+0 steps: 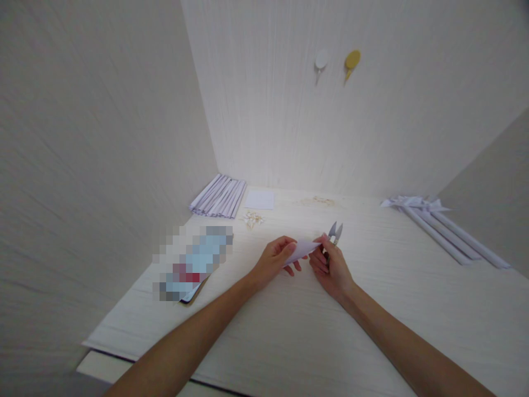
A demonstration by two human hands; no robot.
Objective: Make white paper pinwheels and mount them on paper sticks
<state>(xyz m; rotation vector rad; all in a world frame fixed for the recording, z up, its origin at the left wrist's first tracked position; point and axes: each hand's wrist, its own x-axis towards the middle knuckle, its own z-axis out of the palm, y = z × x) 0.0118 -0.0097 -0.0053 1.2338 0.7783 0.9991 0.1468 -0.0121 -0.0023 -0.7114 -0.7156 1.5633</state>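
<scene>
A small piece of white paper (303,251) is held between both hands over the middle of the table. My left hand (278,256) is closed on its left side, thumb on top and some fingers showing beneath. The fingertips of my right hand (330,267) pinch the paper's right corner. In that same right palm sits a pair of thread snips (335,234), its two pointed blades apart and facing away from me. The grip of the snips is mostly hidden by the fingers.
Rolled paper tubes (219,197) lie in a row at back left, beside a flat white sheet (259,199) and small whitish pieces (253,219). A phone (198,264), partly blurred, lies left. Several longer paper rolls (444,229) rest right. Two hooks (352,59) hang on the back wall.
</scene>
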